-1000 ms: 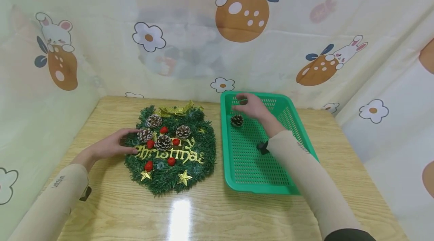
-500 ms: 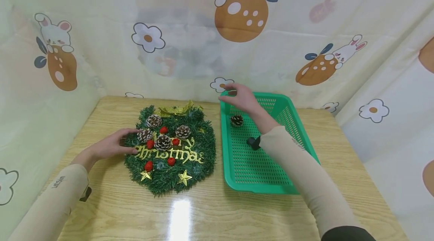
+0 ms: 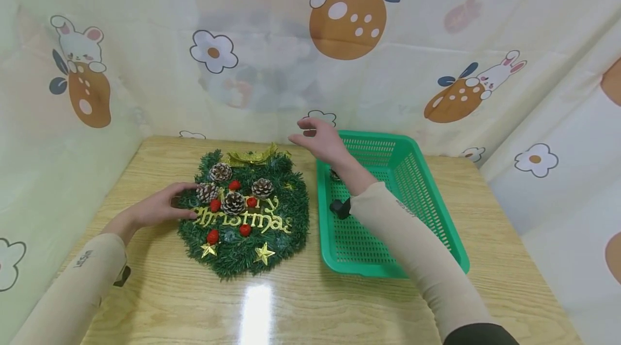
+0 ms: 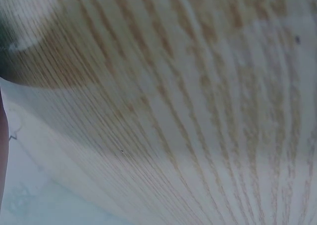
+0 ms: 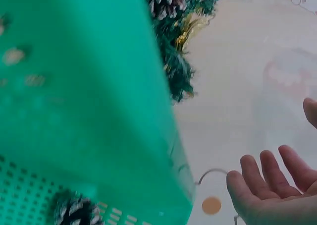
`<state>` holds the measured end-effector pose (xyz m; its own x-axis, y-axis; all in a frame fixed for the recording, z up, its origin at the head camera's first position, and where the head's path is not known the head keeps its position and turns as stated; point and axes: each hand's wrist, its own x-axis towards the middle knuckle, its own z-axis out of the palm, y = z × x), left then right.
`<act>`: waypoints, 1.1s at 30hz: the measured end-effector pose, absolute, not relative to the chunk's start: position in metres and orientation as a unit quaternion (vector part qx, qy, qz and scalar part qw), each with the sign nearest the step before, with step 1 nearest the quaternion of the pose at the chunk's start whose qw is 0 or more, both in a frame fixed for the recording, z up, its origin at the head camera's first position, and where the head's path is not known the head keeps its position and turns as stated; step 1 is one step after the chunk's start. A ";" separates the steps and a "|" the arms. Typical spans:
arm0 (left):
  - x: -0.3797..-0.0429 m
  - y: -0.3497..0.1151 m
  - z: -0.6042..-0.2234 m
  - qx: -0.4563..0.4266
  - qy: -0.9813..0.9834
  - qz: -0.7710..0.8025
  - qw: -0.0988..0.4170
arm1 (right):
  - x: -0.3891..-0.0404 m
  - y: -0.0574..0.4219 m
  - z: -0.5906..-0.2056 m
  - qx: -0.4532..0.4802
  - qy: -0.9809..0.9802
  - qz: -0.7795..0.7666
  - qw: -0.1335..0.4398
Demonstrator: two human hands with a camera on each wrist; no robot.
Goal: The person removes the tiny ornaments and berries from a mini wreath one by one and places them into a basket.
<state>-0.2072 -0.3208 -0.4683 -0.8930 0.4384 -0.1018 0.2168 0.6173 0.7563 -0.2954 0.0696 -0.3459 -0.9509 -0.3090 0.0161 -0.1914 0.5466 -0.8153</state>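
Note:
A green Christmas wreath (image 3: 297, 199) lies on the left of the table, bearing several pine cones (image 3: 233, 203), red berries (image 3: 245, 230), gold stars (image 3: 264, 254) and gold "Christmas" lettering (image 3: 264, 222). My left hand (image 3: 157, 207) rests at its left edge, thumb and fingers apart beside a pine cone. My right hand (image 3: 320, 143) hovers beyond the back left corner of the green basket (image 3: 326, 248), fingers loosely bent. Nothing shows between them in the right wrist view. A pine cone (image 5: 77, 212) sits inside the basket, mostly hidden by my right arm in the head view.
The wooden table (image 3: 194, 312) ends at a patterned curtain (image 3: 262, 91) behind and at both sides. A gold bow (image 3: 249, 157) tops the wreath's far edge. A dark wrist camera (image 3: 341, 208) on my right sleeve hangs over the basket.
My right hand has moved left from above the basket to past its back left corner, and its sleeve now covers most of the basket's pine cone. The left hand and the wreath stay put.

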 end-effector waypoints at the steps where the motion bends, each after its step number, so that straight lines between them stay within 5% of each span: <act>1: -0.207 -0.321 -0.468 0.184 0.888 0.398 0.140 | -0.295 0.067 -0.346 -0.140 0.876 -0.458 0.065; 33: -0.205 -0.321 -0.466 0.179 0.890 0.396 0.137 | -0.272 0.002 -0.374 -0.154 0.875 -0.424 0.177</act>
